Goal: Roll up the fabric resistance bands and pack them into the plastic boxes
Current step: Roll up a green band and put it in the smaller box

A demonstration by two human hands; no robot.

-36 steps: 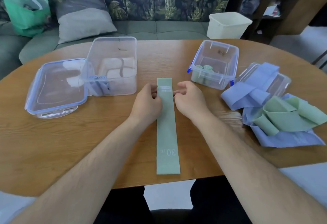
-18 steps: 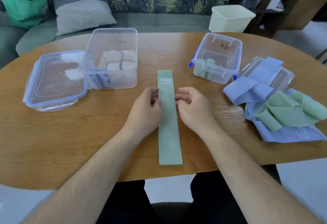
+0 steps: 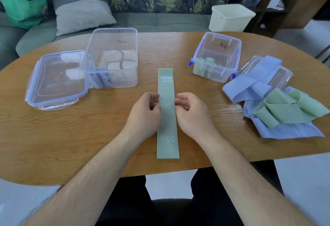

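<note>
Partway through. Already rolled and packed: two blue rolls (image 3: 100, 76) in the big box (image 3: 114, 34), at least two green rolls (image 3: 205, 61) in the small box (image 3: 237, 47). Yet to roll: one green band (image 3: 167, 118), flat on the table (image 3: 71, 136) between the boxes; left hand (image 3: 144, 115) and right hand (image 3: 192, 117) at its long edges, fingers loosely curled, pinching or merely touching impossible to tell. On the right, a loose heap (image 3: 250, 86) of blue and green bands, number unclear. Two lids off: one lid (image 3: 57, 79) beside the big box, the other lid (image 3: 284, 72) under the heap
</note>
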